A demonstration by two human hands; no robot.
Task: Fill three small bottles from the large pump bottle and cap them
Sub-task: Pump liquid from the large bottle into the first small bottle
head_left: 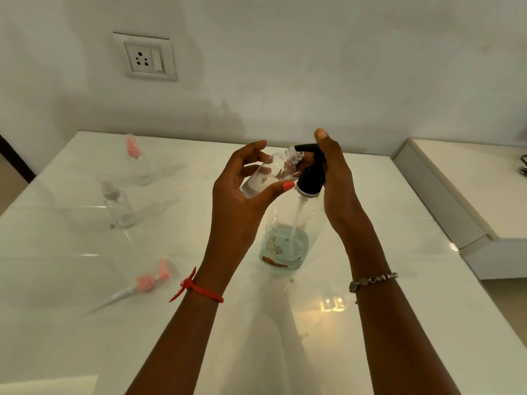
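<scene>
Clear plastic makes up the large pump bottle (288, 232), which stands upright near the middle of the glossy white table (85, 337), its lower part holding pale blue liquid. The right hand (333, 178) is closed over the black pump head (310, 178) from the right side, thumb pointing up; its fingers are mostly hidden behind the pump. The left hand (245, 189) grips an uncapped small bottle (268, 178) between thumb and fingers, tilted so that its open threaded mouth sits right at the pump's spout, with some liquid pooled in its lower end. The two hands are close together, each clamped on its own thing. A red thread (196, 286) circles the left wrist and a beaded bracelet (370, 280) the right. On the far left of the table stands a pink-capped bottle (137, 161), and nearer than it a clear-capped bottle (118, 208), both upright and well apart from the hands. A loose pink pump cap (151, 280) lies on its side on the near left. A wall socket (147, 57) is set in the far wall, and a white ledge (470, 195) runs along the right.
</scene>
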